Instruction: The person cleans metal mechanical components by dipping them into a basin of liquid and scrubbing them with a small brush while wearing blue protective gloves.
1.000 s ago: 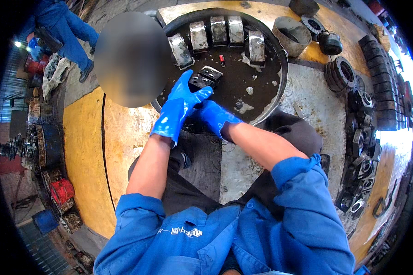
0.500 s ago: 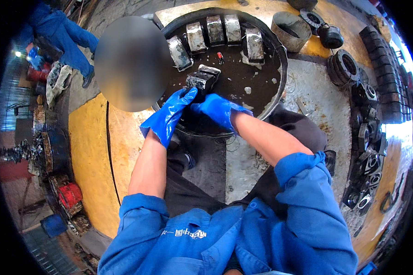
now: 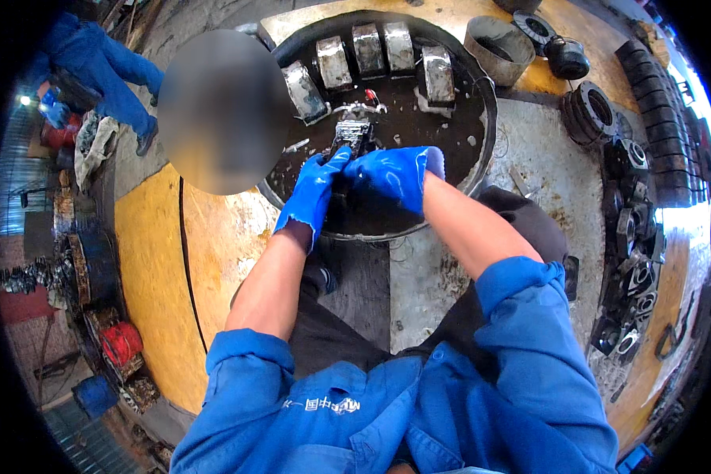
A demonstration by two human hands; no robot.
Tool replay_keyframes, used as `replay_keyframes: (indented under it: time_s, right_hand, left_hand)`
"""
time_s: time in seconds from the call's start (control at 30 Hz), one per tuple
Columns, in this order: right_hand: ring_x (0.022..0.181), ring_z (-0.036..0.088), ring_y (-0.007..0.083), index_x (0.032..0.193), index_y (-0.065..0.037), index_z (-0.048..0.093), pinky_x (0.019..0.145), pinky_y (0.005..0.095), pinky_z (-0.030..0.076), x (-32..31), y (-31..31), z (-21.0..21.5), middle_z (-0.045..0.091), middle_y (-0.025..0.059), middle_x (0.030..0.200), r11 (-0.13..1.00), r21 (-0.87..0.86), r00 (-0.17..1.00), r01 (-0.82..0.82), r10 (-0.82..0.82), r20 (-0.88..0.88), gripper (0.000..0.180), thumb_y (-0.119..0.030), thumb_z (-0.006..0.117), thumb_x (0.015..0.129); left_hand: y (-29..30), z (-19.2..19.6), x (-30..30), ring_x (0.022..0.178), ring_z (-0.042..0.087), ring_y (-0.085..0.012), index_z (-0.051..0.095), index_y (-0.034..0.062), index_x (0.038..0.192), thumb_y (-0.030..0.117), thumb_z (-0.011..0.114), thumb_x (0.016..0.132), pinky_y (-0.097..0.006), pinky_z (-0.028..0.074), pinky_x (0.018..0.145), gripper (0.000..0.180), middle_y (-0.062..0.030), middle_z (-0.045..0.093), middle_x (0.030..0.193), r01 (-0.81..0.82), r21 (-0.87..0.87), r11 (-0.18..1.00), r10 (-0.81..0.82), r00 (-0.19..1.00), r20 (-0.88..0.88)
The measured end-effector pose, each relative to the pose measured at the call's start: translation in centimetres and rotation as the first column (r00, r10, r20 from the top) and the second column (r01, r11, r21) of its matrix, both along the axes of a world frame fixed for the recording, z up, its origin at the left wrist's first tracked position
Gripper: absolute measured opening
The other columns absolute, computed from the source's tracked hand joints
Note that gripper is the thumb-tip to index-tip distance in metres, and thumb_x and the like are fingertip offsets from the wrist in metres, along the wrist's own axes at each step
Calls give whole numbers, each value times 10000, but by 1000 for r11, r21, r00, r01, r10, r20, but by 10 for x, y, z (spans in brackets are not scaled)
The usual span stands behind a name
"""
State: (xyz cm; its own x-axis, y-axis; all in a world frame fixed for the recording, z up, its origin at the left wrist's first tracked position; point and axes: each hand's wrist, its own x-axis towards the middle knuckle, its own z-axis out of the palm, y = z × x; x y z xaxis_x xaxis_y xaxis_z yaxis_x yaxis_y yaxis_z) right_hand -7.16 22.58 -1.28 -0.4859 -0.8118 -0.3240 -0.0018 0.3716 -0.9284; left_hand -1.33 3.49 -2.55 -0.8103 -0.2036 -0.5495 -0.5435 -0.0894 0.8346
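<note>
My left hand (image 3: 317, 183), in a blue rubber glove, grips a dark, wet metal block (image 3: 353, 134) by its near left side. The block is held over a round black tub (image 3: 491, 118) of dark liquid. My right hand (image 3: 387, 178), gloved alike, is curled close against the block's near right side. Its fingertips are hidden, and whether it holds anything cannot be made out. A small red object (image 3: 370, 95) lies just beyond the block. Along the tub's far side stand several oily metal blocks (image 3: 334, 63) of similar shape.
A grey metal bucket (image 3: 498, 51) stands beyond the tub's right side, near dark ring-shaped parts (image 3: 595, 110). Stacked black parts (image 3: 663, 126) line the far right. At the upper left a person in blue (image 3: 110, 67) bends over. Yellow board (image 3: 150, 261) covers the floor at left.
Both hands have shifted slightly to the right. The block has turned so its ridged top faces up, and my right hand has rolled over into a curled pose. Liquid now ripples beyond the block.
</note>
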Motion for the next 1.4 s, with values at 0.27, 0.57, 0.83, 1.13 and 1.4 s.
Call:
replay_keyframes:
  time_s: [0.27,0.57,0.83,1.13,1.4]
  right_hand:
    - [1078,676,221,1267,-83,689,904,322,525,2,5,-26,731,100,1181,986,-164,1000,-29,29,-3,305,-146,564,996]
    - [1006,665,217,1293,2,674,933,328,501,53,-9,18,723,143,1189,909,-118,718,399,-230,657,445,-333,626,1003]
    - [1028,665,185,1240,-16,711,936,328,506,35,-2,36,735,119,1173,914,-15,789,405,-341,510,404,-340,609,1022]
    - [1137,666,213,1332,-87,653,995,364,526,22,3,74,714,102,1246,869,-98,663,486,-293,689,422,-381,568,1042]
    - [1121,657,198,1343,-98,650,976,367,516,2,-6,36,716,96,1243,827,-65,605,559,-353,714,447,-418,561,1044]
  left_hand:
    - [6,21,5,1284,583,-295,377,-81,1534,509,808,856,-383,472,1069,997,-241,563,1444,44,-188,981,-24,994,107]
    - [-9,1,5,1055,662,-262,595,-78,1337,517,749,905,-374,524,933,751,-206,686,1212,123,-16,992,-122,991,57]
    - [19,60,14,785,675,-161,772,79,961,400,640,1019,-315,524,780,352,-57,752,902,57,271,961,-60,998,3]
    - [-4,54,8,1329,520,-203,492,20,1502,333,432,1109,-348,342,1191,506,-122,550,1480,209,289,934,-147,964,-223]
    - [-31,17,-9,1299,587,-203,509,37,1505,264,432,1110,-302,413,1138,462,-140,612,1447,303,55,951,-267,902,-339]
